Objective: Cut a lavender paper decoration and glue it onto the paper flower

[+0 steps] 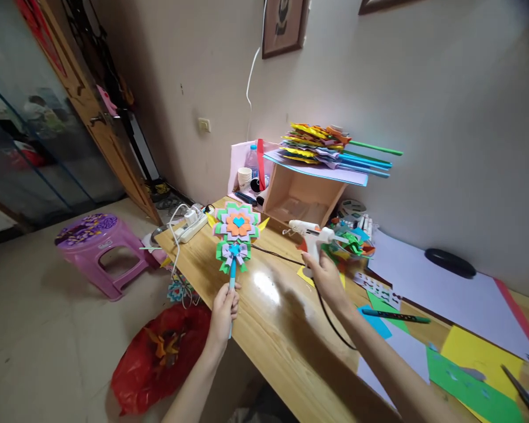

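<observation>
My left hand (224, 306) is closed around the blue stick of a paper flower wand (238, 226), held upright over the table's left edge. Its layered head is green, pink and lilac, with an orange ring and a blue heart in the middle; a lilac and blue bow sits below. In my right hand (328, 282) is a white hot glue gun (311, 232), gripped by its handle, nozzle toward the left. A dark cord trails from the gun's handle. The gun and the flower are apart.
Finished paper flowers (317, 144) lie stacked on a wooden box (306, 191). A white power strip (194, 226) is at the table's left corner. Coloured sheets (480, 370), a green pen (397, 316) and scissors (522, 390) lie right. A red bag (158, 364) and pink stool (103, 252) stand left.
</observation>
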`<action>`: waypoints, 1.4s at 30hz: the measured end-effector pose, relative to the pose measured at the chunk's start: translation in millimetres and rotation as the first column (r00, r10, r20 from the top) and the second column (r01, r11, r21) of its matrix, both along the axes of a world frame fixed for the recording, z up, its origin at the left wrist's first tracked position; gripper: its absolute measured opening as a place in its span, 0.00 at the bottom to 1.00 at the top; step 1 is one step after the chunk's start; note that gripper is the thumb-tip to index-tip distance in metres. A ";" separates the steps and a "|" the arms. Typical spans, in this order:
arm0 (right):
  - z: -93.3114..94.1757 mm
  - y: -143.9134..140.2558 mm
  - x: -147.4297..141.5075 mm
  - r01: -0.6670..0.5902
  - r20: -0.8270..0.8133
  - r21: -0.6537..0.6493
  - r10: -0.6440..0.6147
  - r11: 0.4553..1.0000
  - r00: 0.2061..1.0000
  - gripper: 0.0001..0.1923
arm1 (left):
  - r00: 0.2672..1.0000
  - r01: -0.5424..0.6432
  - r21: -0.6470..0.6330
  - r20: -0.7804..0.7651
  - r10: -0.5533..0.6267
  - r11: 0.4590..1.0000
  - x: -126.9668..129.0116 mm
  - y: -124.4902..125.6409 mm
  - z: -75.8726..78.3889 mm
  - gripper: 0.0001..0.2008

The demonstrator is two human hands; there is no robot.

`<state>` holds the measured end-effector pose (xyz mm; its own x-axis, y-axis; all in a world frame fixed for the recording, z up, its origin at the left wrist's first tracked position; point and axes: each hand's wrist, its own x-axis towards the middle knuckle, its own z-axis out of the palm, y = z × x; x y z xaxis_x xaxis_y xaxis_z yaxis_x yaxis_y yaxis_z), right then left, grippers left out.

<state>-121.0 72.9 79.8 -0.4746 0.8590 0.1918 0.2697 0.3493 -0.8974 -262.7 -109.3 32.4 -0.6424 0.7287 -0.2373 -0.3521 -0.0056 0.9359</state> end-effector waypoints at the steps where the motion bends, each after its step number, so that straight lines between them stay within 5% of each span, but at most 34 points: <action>1: 7.9 -2.1 8.8 -0.038 -0.024 -0.009 0.037 0.999 0.999 0.26 | 0.999 0.037 -0.016 0.007 -0.037 0.999 1.6 1.6 -2.4 0.19; 6: 29.8 -6.2 23.1 -0.099 0.071 -0.032 0.101 0.995 0.992 0.24 | 0.985 0.170 -0.062 0.034 -0.168 0.984 17.3 9.7 -10.2 0.21; 13: 28.0 -0.8 23.7 -0.122 0.152 0.054 0.113 0.991 0.982 0.22 | 0.962 0.273 -0.118 0.010 -0.274 0.955 33.3 13.9 -7.2 0.21; 42: 25.0 2.4 37.2 -0.092 0.175 0.014 0.088 0.996 0.981 0.21 | 0.962 0.274 -0.141 0.022 -0.274 0.951 28.5 15.7 -12.2 0.22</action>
